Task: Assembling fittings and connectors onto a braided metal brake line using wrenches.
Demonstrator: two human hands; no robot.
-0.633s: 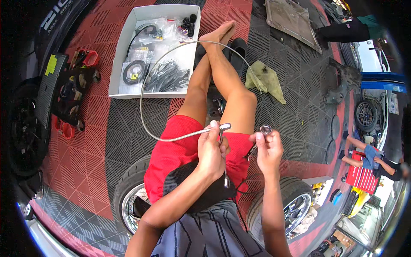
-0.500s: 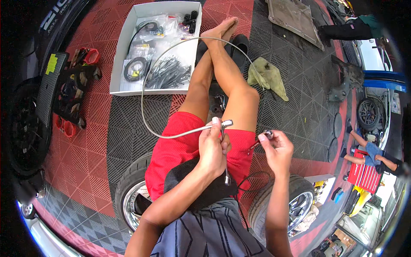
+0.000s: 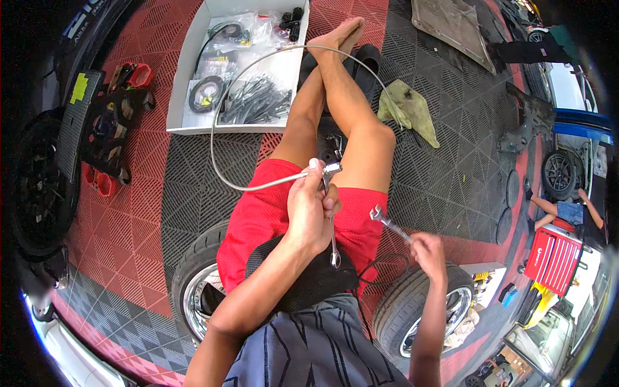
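Observation:
My left hand is closed over my lap. It pinches the end of a thin braided hose next to its metal fitting, and a chrome wrench passes through the same grip with its ring end pointing down toward me. The hose arches forward over the white box and my feet, coming down by a yellow-green cloth. To the right, my right hand grips a second wrench by its lower part. This wrench's open jaw points up and left, apart from the fitting.
A white box of cable ties, bags and tape lies ahead on the left. Wheels flank me on both sides. A dark tray with red holders sits at far left. At right, a person is near a red tool chest.
My right hand has moved back toward me, and its wrench now shows its open jaw pointing up and left. My left hand keeps its hold, slightly farther up and left in view.

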